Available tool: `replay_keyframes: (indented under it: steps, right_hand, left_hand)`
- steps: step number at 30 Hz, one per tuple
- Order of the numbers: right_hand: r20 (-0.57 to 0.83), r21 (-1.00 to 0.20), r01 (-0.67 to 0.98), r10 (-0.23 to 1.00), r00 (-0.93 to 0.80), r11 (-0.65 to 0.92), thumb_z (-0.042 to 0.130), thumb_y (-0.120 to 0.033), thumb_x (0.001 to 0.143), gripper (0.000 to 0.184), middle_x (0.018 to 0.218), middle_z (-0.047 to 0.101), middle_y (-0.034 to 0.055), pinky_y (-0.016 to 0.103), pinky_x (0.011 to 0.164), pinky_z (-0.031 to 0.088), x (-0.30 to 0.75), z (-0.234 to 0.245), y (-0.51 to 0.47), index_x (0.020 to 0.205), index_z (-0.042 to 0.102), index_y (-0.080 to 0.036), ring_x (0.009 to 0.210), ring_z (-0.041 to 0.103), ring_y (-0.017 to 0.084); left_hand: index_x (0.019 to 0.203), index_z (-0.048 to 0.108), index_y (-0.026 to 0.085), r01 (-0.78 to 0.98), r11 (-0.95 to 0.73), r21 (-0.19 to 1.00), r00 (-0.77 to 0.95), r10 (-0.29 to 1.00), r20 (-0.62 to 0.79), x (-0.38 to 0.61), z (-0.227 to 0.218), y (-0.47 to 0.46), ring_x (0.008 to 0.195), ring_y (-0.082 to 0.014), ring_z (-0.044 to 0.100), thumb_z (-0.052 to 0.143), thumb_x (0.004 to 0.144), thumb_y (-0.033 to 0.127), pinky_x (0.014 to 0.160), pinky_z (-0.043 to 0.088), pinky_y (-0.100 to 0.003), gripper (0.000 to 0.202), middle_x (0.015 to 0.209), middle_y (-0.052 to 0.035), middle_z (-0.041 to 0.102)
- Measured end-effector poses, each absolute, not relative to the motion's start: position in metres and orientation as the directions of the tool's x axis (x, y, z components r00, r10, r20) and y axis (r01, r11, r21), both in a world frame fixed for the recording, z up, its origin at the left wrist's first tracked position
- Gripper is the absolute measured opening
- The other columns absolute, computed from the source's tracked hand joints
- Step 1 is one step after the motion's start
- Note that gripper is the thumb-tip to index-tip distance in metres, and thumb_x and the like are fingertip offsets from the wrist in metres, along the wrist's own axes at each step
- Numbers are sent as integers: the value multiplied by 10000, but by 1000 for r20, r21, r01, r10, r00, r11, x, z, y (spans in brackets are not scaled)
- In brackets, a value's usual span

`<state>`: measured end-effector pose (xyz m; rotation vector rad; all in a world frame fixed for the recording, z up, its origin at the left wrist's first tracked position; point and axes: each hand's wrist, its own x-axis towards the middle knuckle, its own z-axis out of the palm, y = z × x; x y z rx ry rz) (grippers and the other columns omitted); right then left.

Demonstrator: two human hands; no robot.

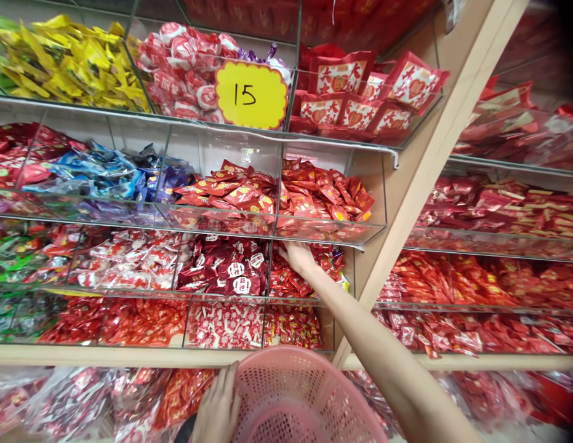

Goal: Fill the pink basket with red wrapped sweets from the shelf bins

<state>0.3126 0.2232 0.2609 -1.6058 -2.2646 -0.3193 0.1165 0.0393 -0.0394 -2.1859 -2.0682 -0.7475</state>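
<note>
At the bottom of the view, my left hand [218,403] grips the left rim of a pink plastic basket [290,357] with holes in its wall; the thumb is out of sight. No sweets show in the visible part of the basket. My right arm reaches up from the lower right. My right hand [299,257] is inside a clear-walled compartment of small red-wrapped sweets [288,280], under the shelf above. Its fingers are hidden there, so what they touch does not show. Dark maroon sweets [231,264] fill the compartment just left of that hand.
Clear dividers split the shelves into compartments of wrapped sweets. Red packets [320,191] lie directly above my right hand. A wooden upright [420,166] slants beside my right arm. A yellow price tag [252,94] hangs higher up. Bagged sweets [74,403] lie below the bottom ledge.
</note>
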Motion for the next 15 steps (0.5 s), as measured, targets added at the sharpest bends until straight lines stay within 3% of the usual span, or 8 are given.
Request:
replay_keyframes:
  steps: [5, 15]
  right_hand:
    - [395, -104, 937, 879, -268, 332, 365, -308, 919, 323, 1165, 630, 105, 306, 811, 455, 317, 262, 225, 1172, 532, -197, 994, 613, 234]
    - [336, -36, 936, 887, -317, 349, 438, -242, 879, 383, 1280, 564, 155, 343, 887, 450, 304, 272, 222, 1247, 491, -146, 1110, 561, 269]
  left_hand:
    - [1311, 481, 156, 953, -117, 279, 1, 924, 383, 116, -40, 38, 1155, -201, 576, 337, 884, 242, 923, 498, -343, 459, 1289, -88, 588]
    - [1307, 483, 146, 962, -134, 237, 25, 910, 414, 114, -46, 41, 1159, -211, 576, 342, 881, 254, 903, 515, -342, 462, 1282, -93, 594]
